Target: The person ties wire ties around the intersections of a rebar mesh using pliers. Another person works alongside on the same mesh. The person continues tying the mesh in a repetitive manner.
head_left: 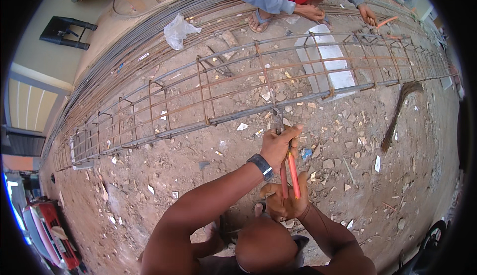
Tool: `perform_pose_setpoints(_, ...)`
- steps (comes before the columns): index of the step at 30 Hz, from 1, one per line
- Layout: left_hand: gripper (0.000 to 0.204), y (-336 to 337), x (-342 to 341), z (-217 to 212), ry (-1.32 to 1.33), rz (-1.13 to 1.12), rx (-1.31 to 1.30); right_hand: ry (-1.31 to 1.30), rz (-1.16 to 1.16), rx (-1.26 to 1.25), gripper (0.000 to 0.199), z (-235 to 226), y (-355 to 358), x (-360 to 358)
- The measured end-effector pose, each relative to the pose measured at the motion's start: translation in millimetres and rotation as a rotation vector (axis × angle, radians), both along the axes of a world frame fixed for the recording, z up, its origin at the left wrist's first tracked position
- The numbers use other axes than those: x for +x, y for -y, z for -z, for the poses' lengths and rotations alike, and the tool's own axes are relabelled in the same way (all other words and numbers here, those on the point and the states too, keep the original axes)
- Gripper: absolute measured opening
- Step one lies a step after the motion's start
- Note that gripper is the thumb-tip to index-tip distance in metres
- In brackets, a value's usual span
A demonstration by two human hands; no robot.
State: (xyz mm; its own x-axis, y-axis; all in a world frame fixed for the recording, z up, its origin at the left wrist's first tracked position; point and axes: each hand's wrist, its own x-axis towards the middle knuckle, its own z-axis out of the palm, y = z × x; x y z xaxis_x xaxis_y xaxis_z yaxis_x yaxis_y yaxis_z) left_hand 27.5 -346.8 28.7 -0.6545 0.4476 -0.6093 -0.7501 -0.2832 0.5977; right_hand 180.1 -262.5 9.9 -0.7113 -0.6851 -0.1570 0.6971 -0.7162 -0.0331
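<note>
Dusty ground (pixel 164 173) spreads all around, with broken bits of tile (pixel 242 126) scattered over it. The left hand (pixel 276 147) grips the red-handled pliers (pixel 292 171) high up, near their metal head. The right hand (pixel 287 206) is cupped by the handle ends, but I cannot tell how tightly it holds them. The head of the pliers points up to the near bar (pixel 248 111) along the near edge of a long metal cage (pixel 204 96). The pliers could slip off if they are turned crooked, and knuckles could bump the bar. The cage could rock if the co-worker leans on it. One hand of the co-worker (pixel 367 14) is near an orange handle (pixel 387 22), toward the ground's far edge. The plier tips are too small to make out, fingers hide the hinge, and the co-worker's head is cut off.
</note>
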Motion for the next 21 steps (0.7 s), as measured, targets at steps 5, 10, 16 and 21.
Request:
perform_pose_setpoints(5, 0.041, -24, 1, -15, -0.061, -0.117, -0.273, -0.295, -0.617, 1.091, 0.102, 80, -81, 21)
perform_pose_setpoints(10, 0.045, -30, 1, -15, 0.001, -0.212, -0.212, -0.075, 0.059, 1.517, 0.061, 38, -132, -25)
perform_pose_setpoints(16, 0.049, -37, -9, -3, 0.058, -0.317, -0.057, -0.917, 0.106, 2.722, 0.078, -75, 8, -37)
perform_pose_setpoints(21, 0.045, -30, -14, -3, 0.080, -0.189, 0.049, -0.569, 0.177, 2.873, 0.072, -34, 22, -50)
